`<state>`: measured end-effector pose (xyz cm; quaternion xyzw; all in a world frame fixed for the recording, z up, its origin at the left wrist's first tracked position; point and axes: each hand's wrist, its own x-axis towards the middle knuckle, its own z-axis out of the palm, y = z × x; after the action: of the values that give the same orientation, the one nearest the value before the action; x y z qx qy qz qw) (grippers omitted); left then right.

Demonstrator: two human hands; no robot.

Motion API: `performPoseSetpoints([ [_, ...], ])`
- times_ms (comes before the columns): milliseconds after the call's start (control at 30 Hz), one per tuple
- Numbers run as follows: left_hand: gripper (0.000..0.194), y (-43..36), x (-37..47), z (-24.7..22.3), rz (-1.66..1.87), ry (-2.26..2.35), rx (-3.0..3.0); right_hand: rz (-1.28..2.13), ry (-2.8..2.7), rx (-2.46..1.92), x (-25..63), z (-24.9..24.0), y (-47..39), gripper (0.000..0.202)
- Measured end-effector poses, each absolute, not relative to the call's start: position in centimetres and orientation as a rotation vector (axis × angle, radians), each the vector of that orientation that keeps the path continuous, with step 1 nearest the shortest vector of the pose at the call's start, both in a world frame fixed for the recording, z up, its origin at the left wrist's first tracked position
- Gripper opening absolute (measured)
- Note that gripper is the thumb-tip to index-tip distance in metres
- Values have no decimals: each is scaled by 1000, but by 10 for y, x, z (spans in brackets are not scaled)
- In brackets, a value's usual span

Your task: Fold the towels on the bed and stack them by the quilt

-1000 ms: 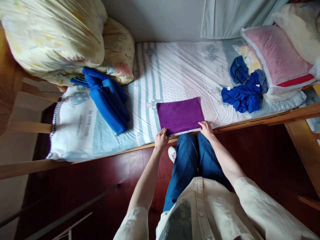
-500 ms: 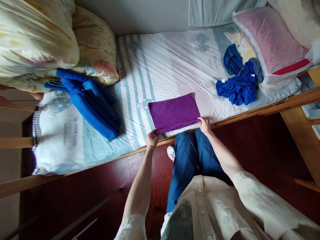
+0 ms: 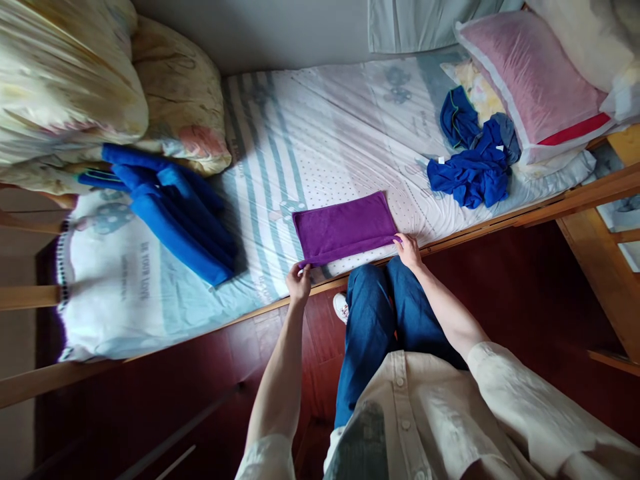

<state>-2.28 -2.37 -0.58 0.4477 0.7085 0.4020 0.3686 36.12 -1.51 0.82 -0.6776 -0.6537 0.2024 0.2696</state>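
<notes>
A purple cloth (image 3: 345, 225) lies spread as a rectangle near the bed's front edge, with a narrow strip turned over along its near side. My left hand (image 3: 299, 280) pinches the near left corner of the cloth. At the near right corner, my right hand (image 3: 409, 251) is closed on the same strip, thumb and fingers together. Both hands are just above the edge of the bed.
The bed (image 3: 340, 147) has a patterned sheet. Blue clothes (image 3: 175, 213) lie at the left beside a floral quilt (image 3: 175, 87). Crumpled blue clothes (image 3: 473, 170) lie by a pink pillow (image 3: 535, 80) at the right. A wooden rail (image 3: 575, 203) runs along the right front.
The near strip of the purple cloth is folded slightly further over, and the cloth looks a little narrower. My left hand has shifted slightly left. The whole view has moved a little.
</notes>
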Motion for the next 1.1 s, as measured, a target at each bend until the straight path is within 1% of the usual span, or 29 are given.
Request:
performPoseSetpoints([
  [100,42,-21,-25,-7,1017,1859,1171,589,-1672,-1873,362,3,-15,24],
  [233,41,-23,-28,-8,873,1947,1216,681,-1525,-2047,363,-3,-15,27],
  [400,36,-30,-25,-7,754,2084,1218,761,-1469,-2187,362,-1,-15,25],
  [533,37,-36,-25,-7,733,2130,1171,761,-1464,-2224,361,3,-15,25],
  [800,47,-37,-27,-8,738,2143,966,732,-1502,-2249,361,8,-16,26],
  [1100,38,-29,-22,-6,677,2174,1050,695,-1494,-2316,356,12,-15,27],
])
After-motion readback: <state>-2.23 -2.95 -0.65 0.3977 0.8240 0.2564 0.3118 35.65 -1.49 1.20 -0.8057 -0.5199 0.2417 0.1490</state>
